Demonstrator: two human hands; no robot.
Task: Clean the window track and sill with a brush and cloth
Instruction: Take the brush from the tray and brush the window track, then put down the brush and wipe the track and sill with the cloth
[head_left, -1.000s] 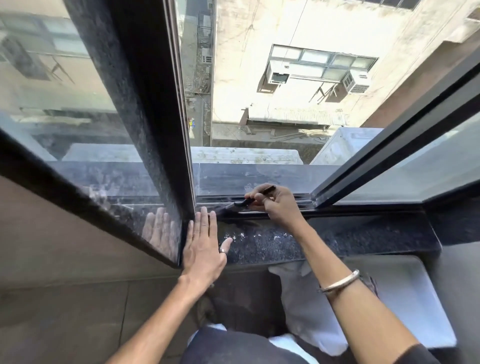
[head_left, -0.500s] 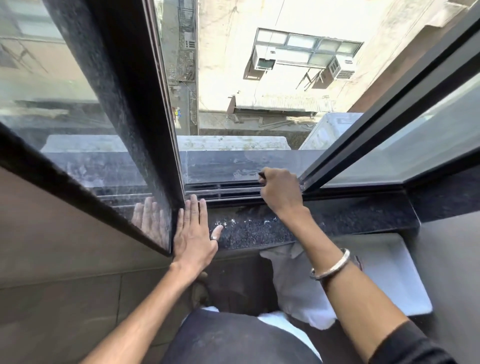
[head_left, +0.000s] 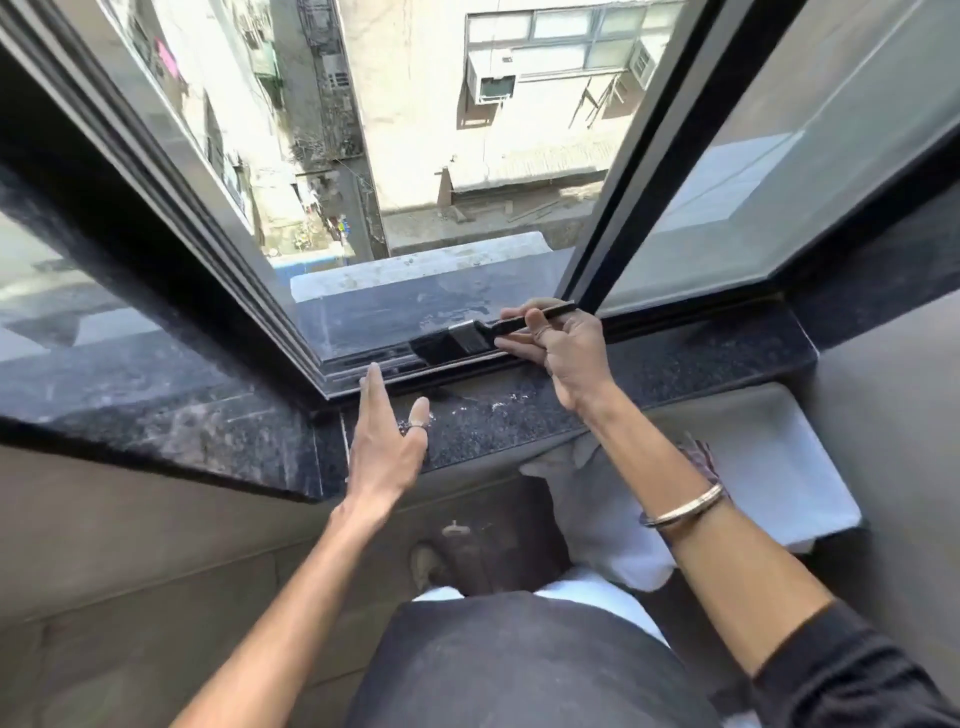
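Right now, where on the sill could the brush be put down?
Free: the granite sill right of the right hand, up to the wall. Crowded: sill between left hand and right wrist, strewn with white debris. The brush fills the track.

Sunlit pale building (head_left: 415, 104) outside the open window; brown tiled wall (head_left: 130, 545) below.

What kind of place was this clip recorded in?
Most likely an upper-floor room in a city building. The open sliding window looks steeply down onto an alley and a facing wall with window air conditioners, and the dark granite sill and metal window track sit at the person's waist.
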